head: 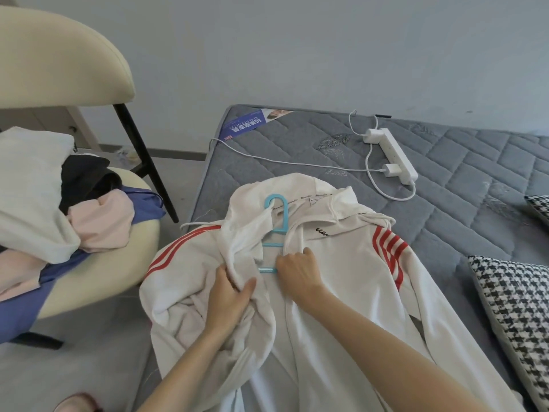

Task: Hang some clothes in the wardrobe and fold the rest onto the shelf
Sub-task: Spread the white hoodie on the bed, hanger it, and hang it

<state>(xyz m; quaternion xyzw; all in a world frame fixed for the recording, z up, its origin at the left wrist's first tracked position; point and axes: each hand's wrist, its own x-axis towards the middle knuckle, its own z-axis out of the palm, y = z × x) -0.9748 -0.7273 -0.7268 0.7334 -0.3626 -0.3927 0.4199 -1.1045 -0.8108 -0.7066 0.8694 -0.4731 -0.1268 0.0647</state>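
Blue hanger (280, 221) half-threaded into a white jacket (341, 263) on the bed (445, 162), both hands at the open front.

The jacket lies face up just beyond the hands, its hood on the side away from the person. The hanger runs lengthwise up the opening, with its hook at the far end and its lowest rung between the hands. The right hand (297, 273) is nearer and touches that rung's end, fingers curled round the jacket's right front edge; whether they also pinch the rung is hidden. The left hand (230, 295) grips the bunched left front, thumb on top. I judge the left shoulder still needs seating. The hanger's shoulder arms are hidden under cloth, and the hem is cut off below. Well left of the left hand, a pile of clothes (44, 203) waits on a chair (89, 281).
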